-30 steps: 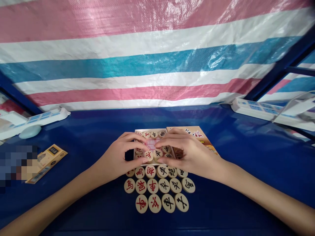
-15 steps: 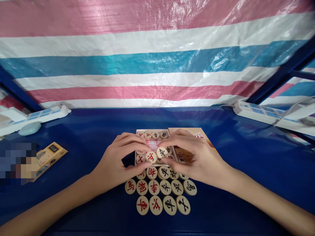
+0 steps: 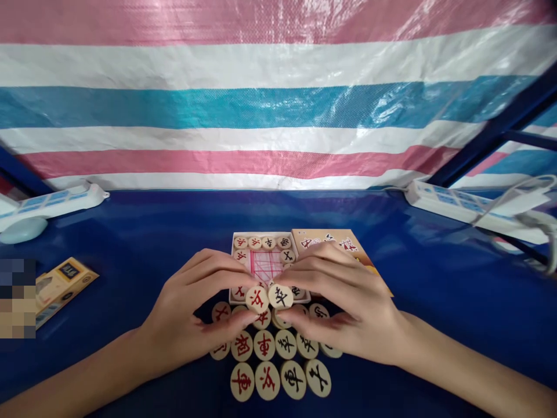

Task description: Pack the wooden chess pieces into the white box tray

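Between the thumb and fingers of my left hand (image 3: 202, 299) is a round xiangqi piece with a red character (image 3: 256, 299). My right hand (image 3: 343, 296) pinches a xiangqi piece with a black character (image 3: 281, 296). The two held pieces are side by side, very close together, over the near edge of an open white box (image 3: 232, 264). More pieces line the box around a folded sheet with red lines (image 3: 266, 266). Nearer to me, red-lettered pieces (image 3: 242, 381) and black-lettered pieces (image 3: 293, 379) lie in rows on the blue table, some hidden by my hands.
A printed box lid (image 3: 348, 247) lies right of the open box, partly under my right hand. At far left are a small yellow carton (image 3: 67, 284) and a pale mouse-like object (image 3: 22, 230). White power strips (image 3: 61, 203) run along both sides. Striped sheeting (image 3: 261, 104) hangs behind.
Both hands have come nearer to me with their pieces, from over the box to its near edge. More of the box's inside shows. The view has shifted a little.
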Demonstrator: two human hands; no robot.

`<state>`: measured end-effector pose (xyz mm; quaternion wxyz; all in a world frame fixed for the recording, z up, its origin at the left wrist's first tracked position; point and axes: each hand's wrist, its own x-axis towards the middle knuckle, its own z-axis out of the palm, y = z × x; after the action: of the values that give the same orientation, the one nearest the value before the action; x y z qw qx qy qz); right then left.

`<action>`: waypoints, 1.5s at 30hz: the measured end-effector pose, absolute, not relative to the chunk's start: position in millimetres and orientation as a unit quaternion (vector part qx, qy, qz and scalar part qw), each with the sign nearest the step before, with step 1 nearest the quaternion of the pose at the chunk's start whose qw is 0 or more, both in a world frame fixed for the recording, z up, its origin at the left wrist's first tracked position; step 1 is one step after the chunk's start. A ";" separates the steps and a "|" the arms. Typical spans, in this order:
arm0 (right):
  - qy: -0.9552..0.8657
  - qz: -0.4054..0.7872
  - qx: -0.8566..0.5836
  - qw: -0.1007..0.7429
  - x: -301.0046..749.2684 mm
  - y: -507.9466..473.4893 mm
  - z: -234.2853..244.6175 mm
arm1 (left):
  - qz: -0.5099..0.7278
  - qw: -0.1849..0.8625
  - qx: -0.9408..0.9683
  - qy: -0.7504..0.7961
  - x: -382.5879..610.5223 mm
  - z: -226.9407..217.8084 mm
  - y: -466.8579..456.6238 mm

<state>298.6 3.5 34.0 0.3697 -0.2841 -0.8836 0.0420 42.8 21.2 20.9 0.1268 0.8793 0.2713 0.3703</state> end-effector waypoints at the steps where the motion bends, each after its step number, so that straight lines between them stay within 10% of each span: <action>1: -0.884 0.033 -0.281 0.372 298.8 1.8 33.0 | 0.370 0.123 0.880 0.271 42.6 20.9 21.0; 45: -0.878 0.052 -0.277 0.387 301.8 -4.0 24.9 | 0.380 0.161 0.879 0.238 46.1 22.5 20.1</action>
<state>301.8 -4.0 24.9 0.3875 -0.2772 -0.8776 0.0523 46.1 20.1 22.5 0.1605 0.8792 0.2379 0.3804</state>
